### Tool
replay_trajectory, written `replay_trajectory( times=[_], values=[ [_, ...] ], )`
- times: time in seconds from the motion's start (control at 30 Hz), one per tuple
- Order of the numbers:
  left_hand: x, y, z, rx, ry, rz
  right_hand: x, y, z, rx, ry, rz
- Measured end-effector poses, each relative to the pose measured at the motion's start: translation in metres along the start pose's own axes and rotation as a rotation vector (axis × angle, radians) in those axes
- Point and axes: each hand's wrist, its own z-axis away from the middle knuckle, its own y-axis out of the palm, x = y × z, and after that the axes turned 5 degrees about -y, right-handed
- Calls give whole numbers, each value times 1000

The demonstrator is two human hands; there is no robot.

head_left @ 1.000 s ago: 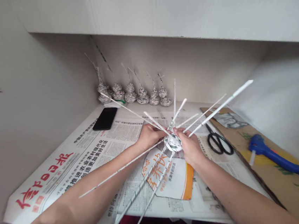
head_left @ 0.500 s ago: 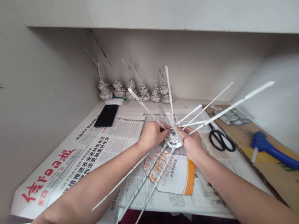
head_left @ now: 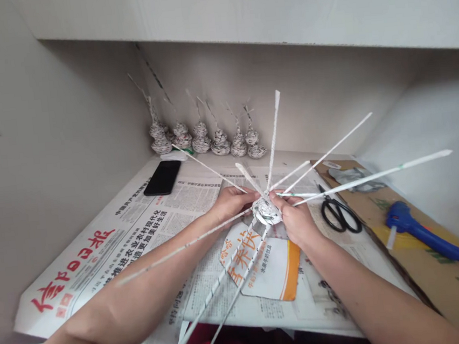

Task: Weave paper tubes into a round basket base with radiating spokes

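Between my two hands is a small round weave of white paper strips (head_left: pixel 267 211), with several long rolled paper sticks (head_left: pixel 354 180) fanning out from it on all sides. My left hand (head_left: pixel 234 201) pinches its upper left edge, thumb and fingers pressed together. On the right side, my right hand (head_left: pixel 294 214) grips the rim with thumb and fingertips near the bases of the sticks. Two sticks slope down toward my lap, and another crosses over my left forearm. Under the weave lies a white and orange printed card (head_left: pixel 269 271).
Newspaper (head_left: pixel 140 256) covers the tabletop. At the back stand several woven paper gourds (head_left: pixel 220 142), with a black phone (head_left: pixel 162 177) in front. To the right are black scissors (head_left: pixel 340 215) and a blue glue gun (head_left: pixel 426 231) on cardboard (head_left: pixel 418 278). A ledge (head_left: pixel 255 12) overhangs the back.
The weave has turned slightly and its face shows more. The upright stick leans further right, the left sticks have shifted, and my right hand's fingers have moved at the rim.
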Motion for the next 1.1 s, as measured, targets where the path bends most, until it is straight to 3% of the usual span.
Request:
replay_trajectory(
  times=[0.3,0.37,0.5,0.53,0.67,0.87,1.1],
  values=[
    [-2,-2,2,-52,196,-222,-4,-1,2,35,-2,-29],
    [-5,-7,2,41,145,-220,-2,-1,0,8,-4,-19],
    [-15,-27,-1,357,-50,-240,3,-3,-4,-28,-7,10],
    [-17,-30,-3,343,-67,-250,4,-3,-4,-22,-12,16],
    [-15,-32,-9,77,57,-152,4,-5,-3,50,10,57],
    [-1,-15,-10,152,105,-110,-4,-5,6,134,42,235],
    [-3,-11,-6,71,49,-101,-5,-3,6,159,28,210]
  ],
)
